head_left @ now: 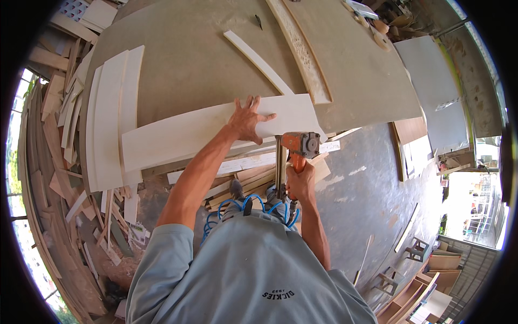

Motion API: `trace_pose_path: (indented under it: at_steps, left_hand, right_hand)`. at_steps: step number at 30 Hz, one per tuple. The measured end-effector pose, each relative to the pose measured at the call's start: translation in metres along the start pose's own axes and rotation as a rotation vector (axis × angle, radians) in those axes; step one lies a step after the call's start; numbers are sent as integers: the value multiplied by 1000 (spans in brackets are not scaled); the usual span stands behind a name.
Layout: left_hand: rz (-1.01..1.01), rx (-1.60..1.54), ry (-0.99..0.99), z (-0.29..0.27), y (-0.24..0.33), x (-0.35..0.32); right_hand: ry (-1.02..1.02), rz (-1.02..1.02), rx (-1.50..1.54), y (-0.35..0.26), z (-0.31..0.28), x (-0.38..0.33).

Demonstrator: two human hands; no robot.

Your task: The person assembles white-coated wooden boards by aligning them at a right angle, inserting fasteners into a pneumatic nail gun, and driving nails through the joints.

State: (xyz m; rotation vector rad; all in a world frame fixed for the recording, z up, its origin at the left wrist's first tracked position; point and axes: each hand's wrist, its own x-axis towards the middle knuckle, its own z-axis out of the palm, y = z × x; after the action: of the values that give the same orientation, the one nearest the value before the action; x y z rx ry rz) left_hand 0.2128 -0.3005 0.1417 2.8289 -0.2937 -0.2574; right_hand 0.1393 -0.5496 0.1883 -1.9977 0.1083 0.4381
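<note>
A long white board lies across the near edge of the large brown worktable. My left hand rests on top of it with the fingers spread. In my right hand is an orange and grey nail gun, its handle wrapped by my fingers. The tool's head is at the board's near edge, close to the right end. Whether its nose touches the board I cannot tell. A coiled blue air hose hangs below, in front of my legs.
White panels lie on the table's left. A narrow white strip and a long wooden channel lie on the far side. Scrap wood is heaped at the left. Small stools stand on the grey floor at the right.
</note>
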Motion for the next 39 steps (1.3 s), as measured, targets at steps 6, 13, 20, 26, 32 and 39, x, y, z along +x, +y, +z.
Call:
trace_pose_path:
  at_steps: [6, 13, 20, 26, 32, 39]
  left_hand:
    - [7, -44, 26, 3, -3, 2]
    - [-67, 66, 69, 9, 10, 0]
    - [-96, 114, 164, 32, 15, 9]
    - [-95, 109, 130, 24, 21, 12]
    - [-101, 134, -5, -2, 28, 9]
    - [42, 99, 51, -9, -9, -26]
  right_hand:
    - [13, -14, 49, 4, 4, 3]
    - [83, 2, 245, 22, -23, -11]
    - [299, -49, 387, 41, -58, -37]
    - [349, -40, 492, 46, -71, -43]
    - [294, -82, 534, 55, -78, -21]
    - [208, -70, 545, 60, -91, -5]
